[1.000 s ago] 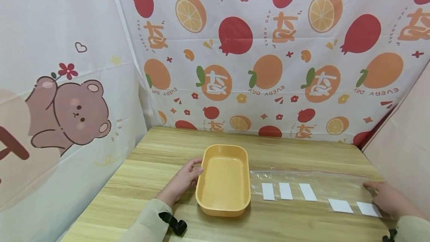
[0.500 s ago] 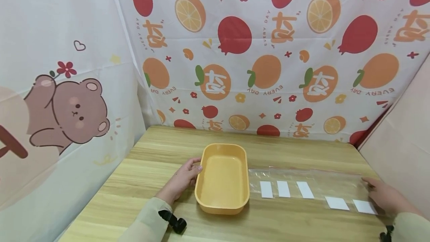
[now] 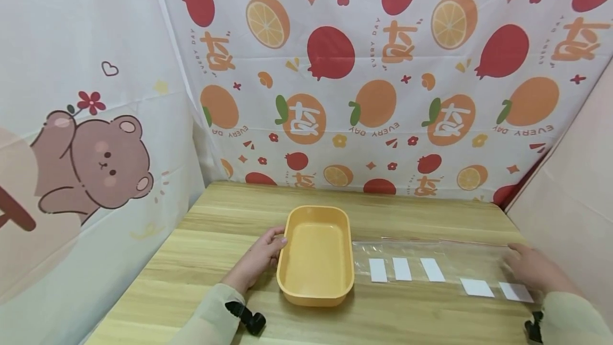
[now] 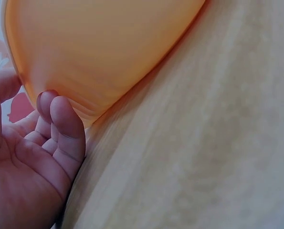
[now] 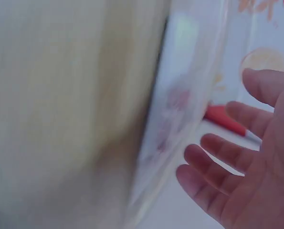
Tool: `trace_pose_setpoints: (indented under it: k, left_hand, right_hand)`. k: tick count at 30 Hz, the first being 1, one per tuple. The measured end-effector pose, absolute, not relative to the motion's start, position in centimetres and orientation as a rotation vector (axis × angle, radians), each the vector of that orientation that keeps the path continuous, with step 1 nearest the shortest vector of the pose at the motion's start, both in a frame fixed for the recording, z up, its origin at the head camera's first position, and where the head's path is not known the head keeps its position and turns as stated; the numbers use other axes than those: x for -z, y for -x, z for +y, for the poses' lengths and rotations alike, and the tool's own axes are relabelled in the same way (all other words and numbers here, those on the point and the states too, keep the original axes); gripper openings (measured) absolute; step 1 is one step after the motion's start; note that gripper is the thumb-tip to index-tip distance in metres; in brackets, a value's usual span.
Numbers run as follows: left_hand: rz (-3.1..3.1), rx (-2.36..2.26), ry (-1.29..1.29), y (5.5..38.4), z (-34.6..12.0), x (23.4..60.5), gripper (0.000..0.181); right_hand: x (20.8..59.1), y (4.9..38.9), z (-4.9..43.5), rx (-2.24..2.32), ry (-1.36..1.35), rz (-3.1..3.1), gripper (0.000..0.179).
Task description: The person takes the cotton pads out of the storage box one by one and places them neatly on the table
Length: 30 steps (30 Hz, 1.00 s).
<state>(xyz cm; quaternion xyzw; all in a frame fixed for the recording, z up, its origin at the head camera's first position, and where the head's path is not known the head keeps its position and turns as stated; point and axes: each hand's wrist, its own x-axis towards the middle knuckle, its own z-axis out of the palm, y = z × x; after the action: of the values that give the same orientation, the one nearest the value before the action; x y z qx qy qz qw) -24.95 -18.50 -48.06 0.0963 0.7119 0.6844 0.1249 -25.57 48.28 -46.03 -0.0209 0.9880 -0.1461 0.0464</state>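
Observation:
A deep yellow plastic tray (image 3: 313, 260) stands on the wooden table in the head view. My left hand (image 3: 261, 257) holds its left side, the thumb at the rim. The left wrist view shows curled fingers (image 4: 68, 124) against the tray's outer wall (image 4: 108, 43). To the right of the tray lie several clear zip bags (image 3: 460, 260), overlapping in a row, each with a white label (image 3: 401, 269). My right hand (image 3: 533, 268), blurred, is over the row's right end. Its fingers (image 5: 218, 152) are spread and relaxed in the right wrist view, holding nothing.
The wooden table (image 3: 230, 212) ends at a fruit-print curtain (image 3: 335, 95) behind. A bear-print curtain (image 3: 105, 164) hangs at the left and a pale one (image 3: 574, 164) at the right. A black strap (image 3: 246, 317) sits on the left sleeve.
My right hand has come off the right edge of the bags and shifted a little left. My left hand stays on the tray. The head view has turned slightly.

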Motion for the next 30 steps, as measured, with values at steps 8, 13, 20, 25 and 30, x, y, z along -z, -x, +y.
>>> trace_pose_setpoints:
  k: [8, 13, 20, 25, 30]
  left_hand:
    - [2.080, -1.998, -0.269, 25.0, -18.4, 48.1, 0.053]
    - [2.077, -2.003, -0.271, 25.0, -18.7, 48.2, 0.053]
    - [2.108, -2.000, -0.255, 24.9, -18.9, 48.4, 0.052]
    - [2.264, -1.970, -0.173, 25.0, -18.9, 47.6, 0.055]
    - [2.652, -1.692, -0.192, 25.0, -19.9, 45.9, 0.064]
  right_hand:
    - [42.7, 25.2, 41.9, 0.442, 0.159, 3.192, 0.065]
    - [41.3, 24.5, 37.0, 0.500, 0.266, 3.224, 0.067]
    - [40.5, 22.9, 31.6, 0.515, 0.389, 3.295, 0.072]
    - [40.5, 22.5, 28.8, 0.432, 0.461, 3.347, 0.077]
    - [41.3, 22.3, 27.1, 0.353, 0.470, 3.362, 0.080]
